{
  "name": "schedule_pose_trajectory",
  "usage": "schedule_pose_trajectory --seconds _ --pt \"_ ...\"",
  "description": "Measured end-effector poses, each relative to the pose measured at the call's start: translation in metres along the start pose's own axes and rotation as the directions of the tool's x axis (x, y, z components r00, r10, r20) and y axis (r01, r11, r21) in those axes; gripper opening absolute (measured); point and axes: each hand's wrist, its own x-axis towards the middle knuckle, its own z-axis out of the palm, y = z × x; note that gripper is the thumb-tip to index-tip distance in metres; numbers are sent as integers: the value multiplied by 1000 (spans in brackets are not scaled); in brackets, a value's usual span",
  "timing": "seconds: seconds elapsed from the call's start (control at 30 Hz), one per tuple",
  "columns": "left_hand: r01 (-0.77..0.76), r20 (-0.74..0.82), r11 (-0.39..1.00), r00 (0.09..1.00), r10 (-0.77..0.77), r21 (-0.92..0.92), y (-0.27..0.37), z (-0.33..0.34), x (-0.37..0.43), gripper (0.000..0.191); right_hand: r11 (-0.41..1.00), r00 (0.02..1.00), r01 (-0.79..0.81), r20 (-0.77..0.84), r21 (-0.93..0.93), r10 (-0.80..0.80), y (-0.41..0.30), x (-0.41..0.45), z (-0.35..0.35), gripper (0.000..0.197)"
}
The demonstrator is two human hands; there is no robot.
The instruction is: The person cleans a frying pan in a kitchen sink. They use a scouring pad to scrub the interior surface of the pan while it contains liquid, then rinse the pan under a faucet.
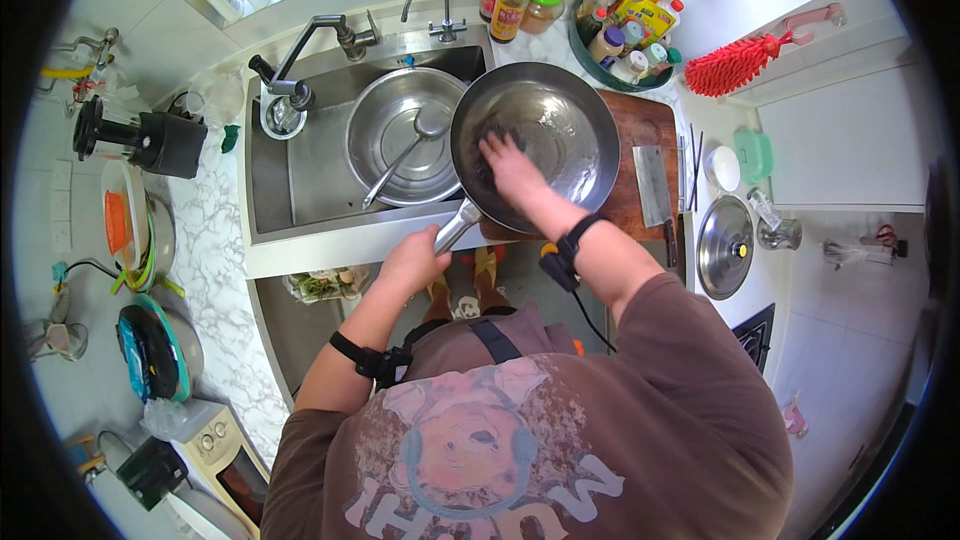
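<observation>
My left hand (414, 261) grips the metal handle of a large dark wok (581, 116), which is tilted over the right edge of the sink and a wooden cutting board (637, 116). Inside the wok my right hand (511, 167) presses on its left inner wall, with a dark scrubbing pad (504, 136) under the fingertips, partly hidden. A steel basin (367, 127) stands in the sink just left of the wok, and a metal ladle (401, 165) rests in it. On the board, right of the wok, lies a cleaver (652, 184).
The steel sink (319, 180) has a black faucet (304, 52) at its back left and a slim chrome tap (447, 7) behind. Bottles (510, 7) and a green basket (592, 67) of condiments stand behind the wok. A steel lid (724, 247) lies at the right.
</observation>
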Motion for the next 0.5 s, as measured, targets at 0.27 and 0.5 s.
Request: schedule_pose_trajectory --seconds 0.27,0.5 --pt "-14 11 1000 1000 15 -25 2 -4 3 45 937 954 -200 163 -287 253 61 -50 -59 61" --pt "-3 30 999 1000 4 -37 3 -6 2 42 983 985 164 -62 85 -159 11 -15 -38 52"
